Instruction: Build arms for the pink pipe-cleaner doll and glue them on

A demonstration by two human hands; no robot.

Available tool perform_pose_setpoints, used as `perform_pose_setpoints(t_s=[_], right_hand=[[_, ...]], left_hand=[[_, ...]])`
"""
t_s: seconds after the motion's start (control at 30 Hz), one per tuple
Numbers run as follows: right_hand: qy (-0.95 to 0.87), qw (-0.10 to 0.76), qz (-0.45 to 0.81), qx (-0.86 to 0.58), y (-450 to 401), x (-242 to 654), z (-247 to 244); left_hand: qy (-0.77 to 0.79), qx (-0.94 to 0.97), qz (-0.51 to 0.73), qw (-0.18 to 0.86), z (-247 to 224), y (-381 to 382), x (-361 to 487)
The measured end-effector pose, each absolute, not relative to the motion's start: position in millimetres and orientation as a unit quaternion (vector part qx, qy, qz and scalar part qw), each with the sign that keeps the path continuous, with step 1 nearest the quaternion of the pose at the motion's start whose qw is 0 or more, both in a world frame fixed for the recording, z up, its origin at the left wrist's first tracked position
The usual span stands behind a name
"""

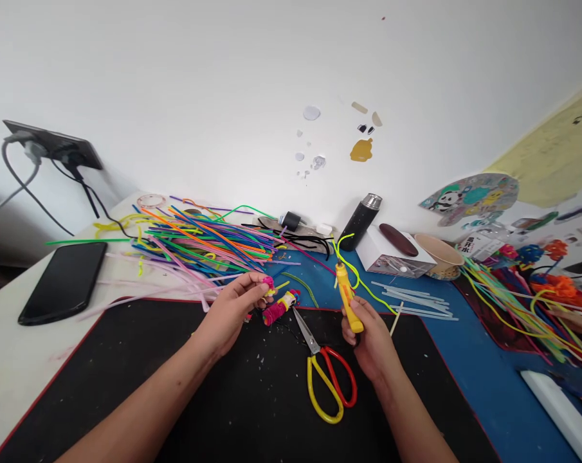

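Note:
My left hand (237, 308) pinches a small pink and pale yellow fuzzy piece (268, 283), partly hidden by the fingers. Wrapped round a yellow hot glue gun (347, 299), my right hand (370, 334) holds it with the nozzle pointing up and away. Between the hands lies a magenta, yellow and white bundle of wound pipe cleaner (280, 308). Close by on the black mat (252, 399) rest scissors (319, 357) with one yellow and one red handle, their tips toward the bundle.
Loose coloured pipe cleaners (199, 238) spread across the back left, near a black phone (63, 283). Translucent glue sticks (416, 299) lie at the right. Behind them are a black thermos (361, 222), a white box (391, 257) and a paper bowl (440, 254).

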State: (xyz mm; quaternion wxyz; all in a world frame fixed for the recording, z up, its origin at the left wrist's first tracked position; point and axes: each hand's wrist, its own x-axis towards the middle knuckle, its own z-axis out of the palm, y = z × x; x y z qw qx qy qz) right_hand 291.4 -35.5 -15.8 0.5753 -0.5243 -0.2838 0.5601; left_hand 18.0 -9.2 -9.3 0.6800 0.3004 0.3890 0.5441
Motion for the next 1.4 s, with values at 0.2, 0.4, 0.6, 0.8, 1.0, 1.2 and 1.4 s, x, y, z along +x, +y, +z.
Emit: perform_pose_setpoints(t_s=[0.2, 0.4, 0.6, 0.8, 1.0, 1.2, 1.4], right_hand=[[-0.216, 0.52, 0.73, -0.388, -36, 270, -6], [-0.229, 0.539, 0.741, -0.327, -36, 262, -1], [-0.273, 0.517, 0.73, -0.354, -39, 258, -2], [-0.281, 0.499, 0.751, -0.329, -41, 254, 1], [-0.294, 0.48, 0.748, -0.351, -46, 243, 0], [-0.347, 0.481, 0.73, -0.34, -50, 239, 7], [-0.37, 0.47, 0.722, -0.349, -49, 235, 10]], left_hand=[[0.399, 0.305, 0.544, 0.672, -11, -9, 18], [0.392, 0.313, 0.546, 0.671, -12, -9, 17], [0.388, 0.316, 0.545, 0.672, -11, -10, 19], [0.392, 0.307, 0.546, 0.674, -8, -10, 20], [0.401, 0.31, 0.546, 0.667, -8, -11, 20], [0.402, 0.313, 0.543, 0.667, -2, -11, 21], [0.403, 0.337, 0.543, 0.654, -3, -10, 21]])
